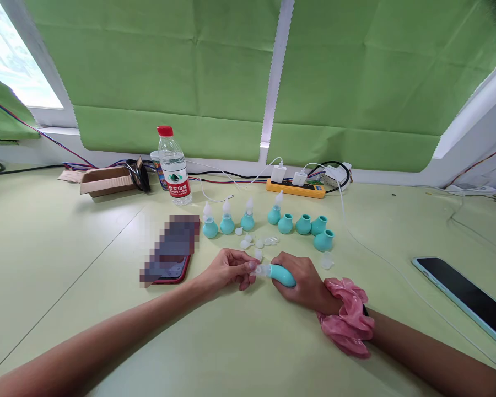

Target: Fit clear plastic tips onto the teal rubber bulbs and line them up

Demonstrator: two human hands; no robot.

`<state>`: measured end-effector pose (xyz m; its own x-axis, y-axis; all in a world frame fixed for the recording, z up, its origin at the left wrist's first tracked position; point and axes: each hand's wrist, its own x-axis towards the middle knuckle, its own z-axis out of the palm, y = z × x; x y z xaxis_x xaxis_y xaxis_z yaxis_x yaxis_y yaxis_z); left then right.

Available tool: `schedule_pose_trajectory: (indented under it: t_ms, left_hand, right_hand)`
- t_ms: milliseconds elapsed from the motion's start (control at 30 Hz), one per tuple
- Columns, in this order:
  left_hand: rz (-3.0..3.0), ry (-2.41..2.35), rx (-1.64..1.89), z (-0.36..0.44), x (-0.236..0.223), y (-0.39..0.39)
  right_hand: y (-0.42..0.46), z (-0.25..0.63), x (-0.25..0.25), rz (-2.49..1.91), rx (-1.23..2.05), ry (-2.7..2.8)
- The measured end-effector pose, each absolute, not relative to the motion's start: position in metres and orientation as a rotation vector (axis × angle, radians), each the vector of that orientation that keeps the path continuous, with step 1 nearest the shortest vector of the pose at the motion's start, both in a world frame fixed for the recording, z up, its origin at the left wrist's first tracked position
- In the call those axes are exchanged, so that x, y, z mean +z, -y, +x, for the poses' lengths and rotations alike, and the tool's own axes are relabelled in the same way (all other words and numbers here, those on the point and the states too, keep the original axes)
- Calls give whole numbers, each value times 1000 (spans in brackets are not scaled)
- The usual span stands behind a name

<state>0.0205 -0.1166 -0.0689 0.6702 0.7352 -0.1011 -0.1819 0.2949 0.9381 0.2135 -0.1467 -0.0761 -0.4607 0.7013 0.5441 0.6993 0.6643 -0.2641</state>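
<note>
My right hand [300, 278] is wrapped round a teal squeeze bulb [281, 275], which lies sideways with its neck to the left. A clear plastic nozzle [263, 270] sits at the bulb's neck. The fingers of my left hand [233, 269] pinch the nozzle's far end; its tip is hidden by them. Just beyond my hands lie several small translucent plastic parts [259, 242]. Behind these stand teal bulbs with nozzles upright in them, such as the left one [210, 227]. To the right are several bare bulbs [324, 240] with open necks.
A red-cased phone [184, 270] lies left of my hands, a blue-edged phone [465, 298] far right. A water bottle [176, 171], a cardboard box [107, 182] and an orange power strip [295, 188] stand at the back. A white cable [376, 253] crosses the table on the right.
</note>
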Motion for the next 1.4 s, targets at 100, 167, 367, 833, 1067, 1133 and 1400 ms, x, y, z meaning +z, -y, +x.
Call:
schedule_pose_trajectory:
  t_ms: [100,167,367,833,1067,1133,1400]
  left_hand:
    - [1144,-614,633,19,-67,116]
    - [1205,-647,629,19,-64,116]
    - [1496,-691,546,17,-42,119]
    - [1689,-673,434,13,-11,136]
    - [1738,-695,523,14,-7,135]
    - [1722,-704,586,15,-8,134]
    - [1588,-702,762,20,-20,128]
  right_hand:
    - [147,213,-73,-1082,132,2234]
    - [147,212,-70,-1105,266,2206]
    - [148,210,-57,-1073,742,2139]
    - [160,203,-36,-1157,2127,1327]
    - [158,202,-42,-820,2310,1100]
    - [155,202,-43,-786,2184,1201]
    - [155,200,-45,-805,1783,1533]
